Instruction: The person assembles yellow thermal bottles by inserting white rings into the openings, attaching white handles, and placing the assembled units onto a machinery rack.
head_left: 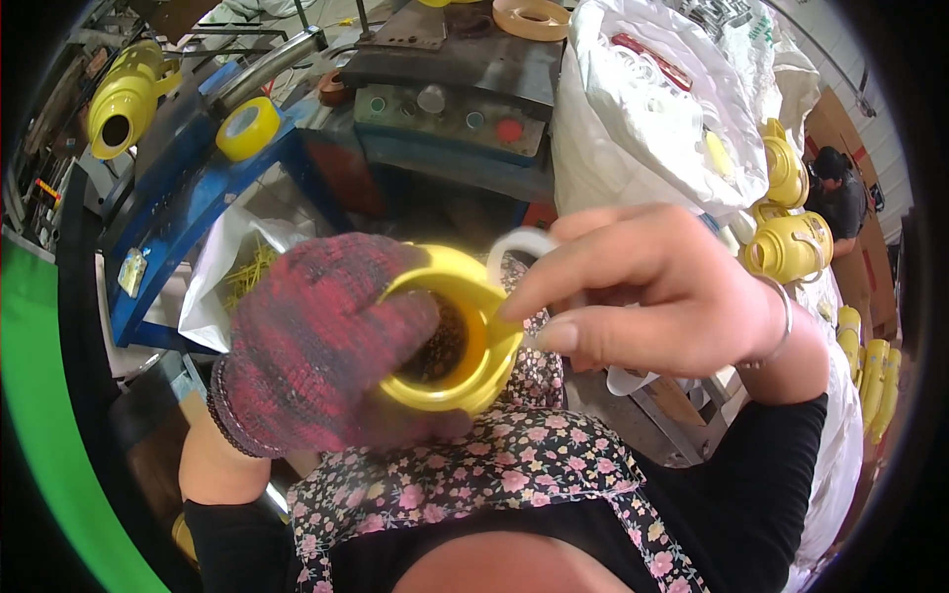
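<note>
My left hand (316, 341), in a dark red and grey knitted glove, is closed around a yellow plastic cylindrical housing (450, 390) in front of my chest. The housing's round mouth faces up, the gloved thumb reaches over its rim, and small brown specks show inside. My bare right hand (643, 287), with a bracelet at the wrist, is closed at the right side of that rim, index finger and thumb close together. A white plastic ring (519, 244) shows behind its index finger, seemingly in its grip; the fingers hide part of the ring.
A machine with a button panel (445, 124) stands ahead. On the left a blue frame (188, 217) carries a roll of yellow tape (247, 128) and a yellow housing (129, 99). A white sack (603, 148) of white rings stands right; yellow housings (788, 247) and another person (838, 198) are beyond.
</note>
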Tool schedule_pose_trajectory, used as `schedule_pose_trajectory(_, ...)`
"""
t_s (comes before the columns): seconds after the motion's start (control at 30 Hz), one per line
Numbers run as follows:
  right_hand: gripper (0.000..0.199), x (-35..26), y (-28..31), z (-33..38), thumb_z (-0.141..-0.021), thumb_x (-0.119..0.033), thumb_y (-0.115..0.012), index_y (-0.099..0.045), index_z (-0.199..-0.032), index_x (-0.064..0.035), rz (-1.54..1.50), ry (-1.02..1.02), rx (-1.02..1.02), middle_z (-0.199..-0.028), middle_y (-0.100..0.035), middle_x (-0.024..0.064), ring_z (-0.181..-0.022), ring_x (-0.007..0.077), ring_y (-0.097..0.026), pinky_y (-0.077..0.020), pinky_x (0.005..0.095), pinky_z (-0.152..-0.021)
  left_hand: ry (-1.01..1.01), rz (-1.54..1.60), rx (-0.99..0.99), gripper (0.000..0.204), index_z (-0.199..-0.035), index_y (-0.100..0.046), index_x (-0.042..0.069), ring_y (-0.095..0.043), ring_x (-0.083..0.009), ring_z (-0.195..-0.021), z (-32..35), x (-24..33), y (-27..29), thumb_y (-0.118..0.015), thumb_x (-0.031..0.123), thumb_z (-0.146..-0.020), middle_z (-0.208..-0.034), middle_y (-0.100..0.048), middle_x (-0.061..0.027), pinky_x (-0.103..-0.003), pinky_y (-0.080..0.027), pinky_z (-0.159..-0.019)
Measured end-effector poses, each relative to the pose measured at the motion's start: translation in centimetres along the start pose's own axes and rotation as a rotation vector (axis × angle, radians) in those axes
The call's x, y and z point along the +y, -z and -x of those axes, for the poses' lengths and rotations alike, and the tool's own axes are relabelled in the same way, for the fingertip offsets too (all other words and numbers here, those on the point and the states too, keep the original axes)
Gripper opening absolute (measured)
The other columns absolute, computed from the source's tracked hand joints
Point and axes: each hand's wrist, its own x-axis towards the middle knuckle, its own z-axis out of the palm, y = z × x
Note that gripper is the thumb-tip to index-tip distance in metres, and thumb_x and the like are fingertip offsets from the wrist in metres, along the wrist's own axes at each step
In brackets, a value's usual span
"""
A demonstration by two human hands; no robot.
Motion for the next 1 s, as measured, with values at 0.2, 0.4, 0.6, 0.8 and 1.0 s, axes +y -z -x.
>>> schedule_pose_trajectory(0.2, 0.033, -2.7, -0.8, -1.1, -0.087, -0.002, -0.062, -0.058, -0.12, 0.0022, -0.367, -0.294, 0.087, -0.087, -0.059, 0.0046, -0.066, 0.01, -0.062, -0.0511, 0.0196, -0.056, -0.047, 0.089, 0.141, 0.073, -0.116, -0.063, 0.011, -0.064, -0.0349, -0.102, 0.3, -0.2, -0.7, -0.093, 0.032, -0.052, -0.11, -0.066, -0.0129, -0.045, -0.049, -0.089)
schedule_pose_trajectory(0.4, 0.013, -1.9, -1.3, -1.2, -0.081, -0.004, -0.069, -0.067, -0.094, -0.0011, 0.525, 0.021, -0.171, -0.086, -0.056, 0.0112, -0.07, 0.0242, -0.054, -0.0457, 0.0333, -0.061, 0.008, -0.029, -0.024, 0.05, -0.097, -0.068, 0.01, -0.064, -0.0366, -0.097, 0.0, -0.2, 0.3, -0.088, 0.031, -0.056, -0.108, -0.065, -0.0141, -0.044, -0.05, -0.085)
schedule_pose_trajectory(0.6, 0.026, -1.8, -3.1, -1.5, -0.068, -0.012, -0.072, -0.064, -0.09, -0.004, 0.817, 0.432, -0.056, -0.086, -0.054, 0.0098, -0.071, 0.0246, -0.056, -0.0474, 0.0308, -0.056, 0.034, -0.046, -0.082, 0.041, -0.09, -0.069, 0.008, -0.065, -0.0366, -0.094, -0.2, 0.3, 1.2, -0.084, 0.029, -0.058, -0.107, -0.065, -0.0156, -0.044, -0.053, -0.08)
schedule_pose_trajectory(0.8, 0.022, -1.2, -3.1, -2.2, -0.07, -0.015, -0.07, -0.062, -0.087, -0.0049, 0.7, 0.375, -0.23, -0.084, -0.054, 0.0075, -0.069, 0.0235, -0.057, -0.0475, 0.0318, -0.053, -0.038, 0.097, -0.08, 0.028, -0.094, -0.07, 0.009, -0.061, -0.0345, -0.103, 0.4, 0.1, 0.6, -0.075, 0.023, -0.07, -0.114, -0.061, -0.0165, -0.045, -0.049, -0.086)
schedule_pose_trajectory(1.0, 0.014, -3.3, -1.9, -3.2, -0.075, -0.018, -0.062, -0.065, -0.086, -0.0081, 0.746, 0.408, -0.65, -0.084, -0.058, 0.0049, -0.066, 0.0212, -0.059, -0.0503, 0.0316, -0.053, -0.209, 0.375, -0.122, 0.026, -0.095, -0.069, 0.01, -0.058, -0.0367, -0.108, 0.2, 0.2, 0.1, -0.073, 0.023, -0.072, -0.117, -0.06, -0.0167, -0.048, -0.045, -0.092)
